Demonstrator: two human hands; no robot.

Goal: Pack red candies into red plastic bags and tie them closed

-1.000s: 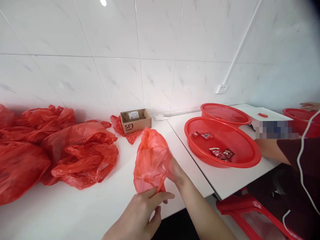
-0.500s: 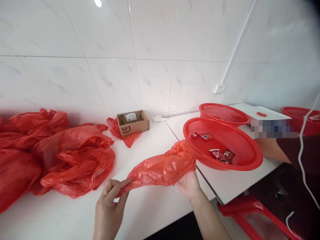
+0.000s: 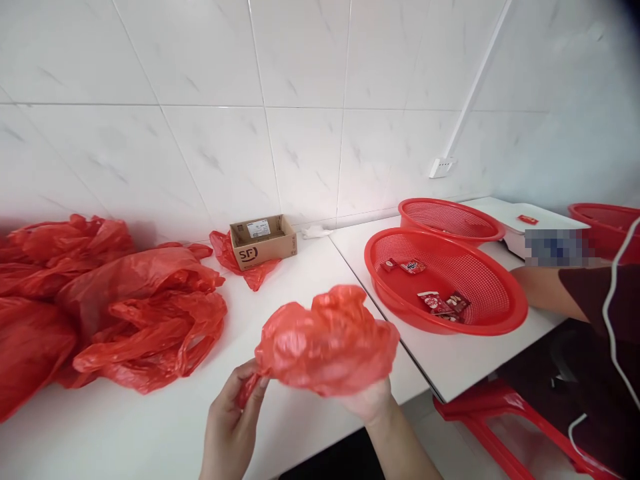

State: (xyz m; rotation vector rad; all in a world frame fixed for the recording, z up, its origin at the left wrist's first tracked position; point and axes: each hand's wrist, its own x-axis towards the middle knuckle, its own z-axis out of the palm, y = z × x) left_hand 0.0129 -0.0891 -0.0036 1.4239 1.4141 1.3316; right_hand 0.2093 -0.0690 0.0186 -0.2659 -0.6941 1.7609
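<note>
A translucent red plastic bag (image 3: pixel 325 343) hangs bunched and puffed above the white table between my two hands. My left hand (image 3: pixel 233 417) pinches a twisted end of it between thumb and fingers. Against the bag's lower right side is my right hand (image 3: pixel 370 403). Its palm and wrist show, but its fingers are hidden by the red film, so I cannot tell whether they grip or sit inside it.
Crumpled red bags (image 3: pixel 150 300) pile up at left. An SF cardboard box (image 3: pixel 265 250) stands near the wall. To the right, a red basket (image 3: pixel 373 267) holds several small packets, with another basket (image 3: pixel 453 233) behind. A co-worker's arm (image 3: pixel 545 293) reaches beside a white scale (image 3: pixel 550 223).
The stretched bag has become shorter and rounder, bunched up between my hands. My left hand has moved slightly right, and my right hand slightly left and down.
</note>
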